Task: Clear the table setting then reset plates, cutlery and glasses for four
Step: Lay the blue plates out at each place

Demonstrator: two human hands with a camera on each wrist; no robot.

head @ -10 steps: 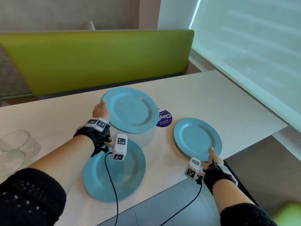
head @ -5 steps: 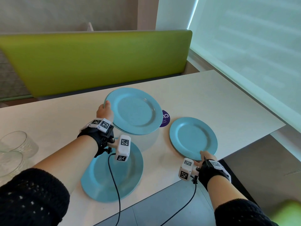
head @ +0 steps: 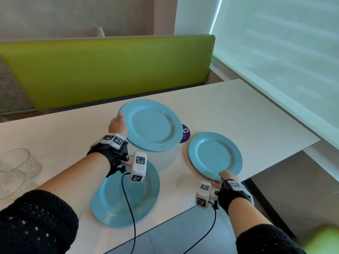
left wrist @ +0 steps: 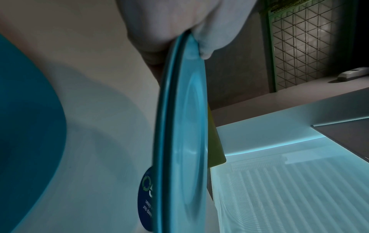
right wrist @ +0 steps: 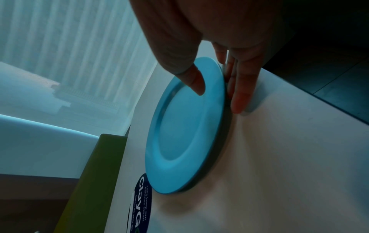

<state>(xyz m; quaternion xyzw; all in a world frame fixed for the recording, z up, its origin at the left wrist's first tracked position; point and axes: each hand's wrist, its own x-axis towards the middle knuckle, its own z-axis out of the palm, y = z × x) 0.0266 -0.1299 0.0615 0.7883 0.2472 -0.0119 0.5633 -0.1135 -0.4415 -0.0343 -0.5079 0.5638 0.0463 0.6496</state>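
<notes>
Two stacked plates hang above the purple sticker, pinched at the rim by the left hand. Right of the sticker, the right hand pinches a single plate lying on the tabletop. It should lift level before stacking.

Bare surface lies open beyond the plates. Glasses crowd the left edge; a green partition blocks the far side.

We see light blue plates on a white table, a purple sticker with white lettering, a lime green bench back, and black knit sleeves.
</notes>
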